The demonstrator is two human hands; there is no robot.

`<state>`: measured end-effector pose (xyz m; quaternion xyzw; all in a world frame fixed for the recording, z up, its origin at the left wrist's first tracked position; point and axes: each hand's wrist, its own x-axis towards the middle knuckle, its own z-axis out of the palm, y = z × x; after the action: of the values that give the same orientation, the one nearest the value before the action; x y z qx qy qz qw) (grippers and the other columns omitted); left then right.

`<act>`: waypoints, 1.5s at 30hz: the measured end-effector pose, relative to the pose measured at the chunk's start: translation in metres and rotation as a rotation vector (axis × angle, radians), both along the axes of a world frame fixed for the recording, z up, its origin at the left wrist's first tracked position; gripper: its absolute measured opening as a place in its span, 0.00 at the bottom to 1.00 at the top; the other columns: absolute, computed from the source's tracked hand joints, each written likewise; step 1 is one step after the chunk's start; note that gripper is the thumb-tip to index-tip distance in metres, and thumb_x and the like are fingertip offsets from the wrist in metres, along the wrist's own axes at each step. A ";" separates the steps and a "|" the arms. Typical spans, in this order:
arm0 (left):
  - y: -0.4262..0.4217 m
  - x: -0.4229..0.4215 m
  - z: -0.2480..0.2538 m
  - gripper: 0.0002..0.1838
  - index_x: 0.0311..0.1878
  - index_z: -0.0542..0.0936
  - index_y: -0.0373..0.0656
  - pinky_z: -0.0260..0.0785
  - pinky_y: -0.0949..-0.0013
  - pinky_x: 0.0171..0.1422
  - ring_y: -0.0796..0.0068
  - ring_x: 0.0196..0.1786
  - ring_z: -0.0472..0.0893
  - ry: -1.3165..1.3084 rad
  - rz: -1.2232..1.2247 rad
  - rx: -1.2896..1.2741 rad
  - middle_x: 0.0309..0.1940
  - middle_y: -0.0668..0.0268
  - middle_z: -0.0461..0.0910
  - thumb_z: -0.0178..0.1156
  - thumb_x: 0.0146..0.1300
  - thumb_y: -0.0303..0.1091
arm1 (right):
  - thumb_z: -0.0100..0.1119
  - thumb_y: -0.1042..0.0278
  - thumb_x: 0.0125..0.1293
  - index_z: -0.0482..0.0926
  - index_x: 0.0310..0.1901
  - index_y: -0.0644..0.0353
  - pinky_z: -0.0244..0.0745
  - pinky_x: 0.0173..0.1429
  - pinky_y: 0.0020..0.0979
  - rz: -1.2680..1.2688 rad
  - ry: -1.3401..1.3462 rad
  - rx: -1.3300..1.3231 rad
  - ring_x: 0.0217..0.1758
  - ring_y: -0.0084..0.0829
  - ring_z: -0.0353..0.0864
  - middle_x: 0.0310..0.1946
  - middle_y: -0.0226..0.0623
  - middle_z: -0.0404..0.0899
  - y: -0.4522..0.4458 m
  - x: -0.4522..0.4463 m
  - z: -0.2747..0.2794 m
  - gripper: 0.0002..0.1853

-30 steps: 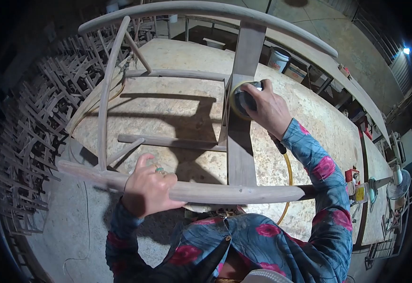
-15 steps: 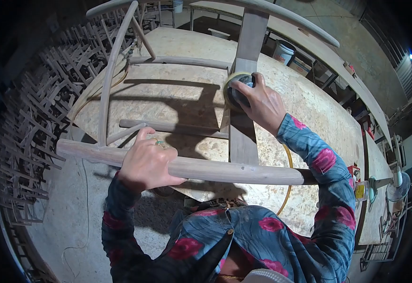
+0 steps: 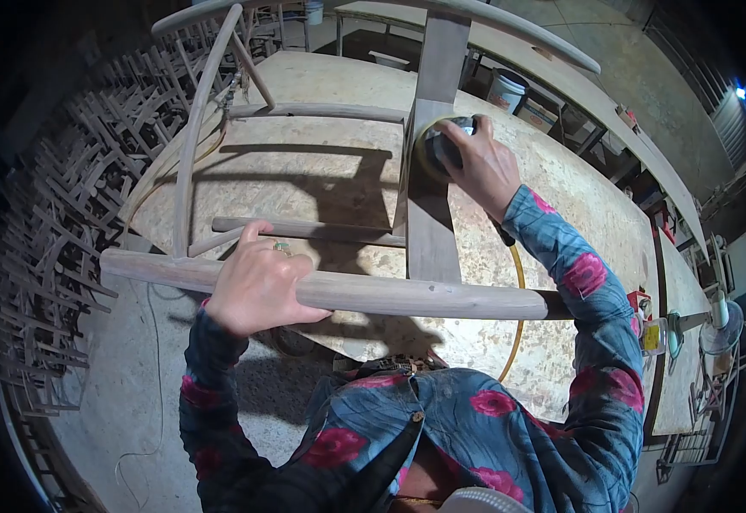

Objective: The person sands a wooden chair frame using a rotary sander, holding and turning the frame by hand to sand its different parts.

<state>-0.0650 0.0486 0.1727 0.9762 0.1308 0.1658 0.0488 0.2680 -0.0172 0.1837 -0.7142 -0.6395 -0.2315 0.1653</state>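
A bare wooden chair frame (image 3: 424,295) lies on the workbench, its thick front rail running across in front of me. My left hand (image 3: 262,286) is wrapped over that rail left of its middle, thumb on the near side. In my right hand (image 3: 488,171) is a round, dark-topped power sander (image 3: 443,147), its yellowish pad edge showing. The sander rests against the wide flat crosspiece (image 3: 433,227) of the frame, near its right edge. A yellow hose (image 3: 521,278) runs down from below my right wrist. The pad's underside is hidden.
The stained workbench (image 3: 552,214) spreads beneath the frame. Many stacked wooden chair frames (image 3: 56,231) crowd the left side. A second long table (image 3: 595,90) stands beyond, with a bucket (image 3: 506,90) and a box (image 3: 537,113) beside it. Containers (image 3: 653,336) stand at the right.
My right hand has shifted the sander slightly right and away from me on the crosspiece. My left hand keeps its hold on the rail. The whole view has shifted a little.
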 end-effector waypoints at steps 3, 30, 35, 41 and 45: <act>-0.002 -0.002 0.000 0.20 0.23 0.81 0.45 0.59 0.53 0.64 0.60 0.23 0.79 0.024 0.008 0.003 0.13 0.60 0.75 0.72 0.39 0.52 | 0.61 0.65 0.59 0.72 0.55 0.40 0.79 0.30 0.42 -0.016 -0.014 0.053 0.28 0.49 0.83 0.42 0.56 0.69 0.006 0.010 0.003 0.22; -0.022 -0.016 -0.014 0.21 0.24 0.80 0.43 0.57 0.53 0.66 0.62 0.30 0.81 -0.010 -0.009 0.051 0.18 0.60 0.78 0.74 0.37 0.51 | 0.61 0.67 0.56 0.74 0.52 0.42 0.81 0.34 0.44 0.013 0.102 -0.025 0.30 0.52 0.82 0.43 0.55 0.68 0.012 -0.029 0.013 0.20; -0.024 -0.017 -0.018 0.21 0.24 0.80 0.44 0.58 0.53 0.66 0.62 0.31 0.82 -0.024 0.000 0.028 0.17 0.60 0.78 0.73 0.37 0.51 | 0.62 0.66 0.56 0.74 0.52 0.43 0.81 0.35 0.44 0.024 0.109 -0.012 0.30 0.52 0.82 0.42 0.54 0.68 0.023 -0.030 0.018 0.20; -0.027 -0.019 -0.019 0.20 0.23 0.81 0.44 0.59 0.53 0.65 0.63 0.30 0.82 -0.004 0.026 0.028 0.16 0.60 0.77 0.74 0.37 0.51 | 0.63 0.64 0.56 0.72 0.55 0.43 0.80 0.36 0.43 -0.066 0.140 -0.043 0.32 0.53 0.82 0.40 0.53 0.69 0.006 -0.015 0.024 0.22; -0.028 -0.019 -0.019 0.20 0.23 0.81 0.44 0.59 0.53 0.65 0.63 0.30 0.82 -0.017 0.030 0.036 0.16 0.60 0.77 0.74 0.36 0.51 | 0.62 0.64 0.57 0.72 0.55 0.44 0.80 0.36 0.43 -0.086 0.143 -0.045 0.32 0.52 0.82 0.40 0.53 0.69 0.005 -0.016 0.024 0.22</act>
<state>-0.0840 0.0208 0.1536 0.9735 0.1418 0.1771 0.0299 0.2521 -0.0123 0.2074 -0.7594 -0.5997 -0.1724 0.1843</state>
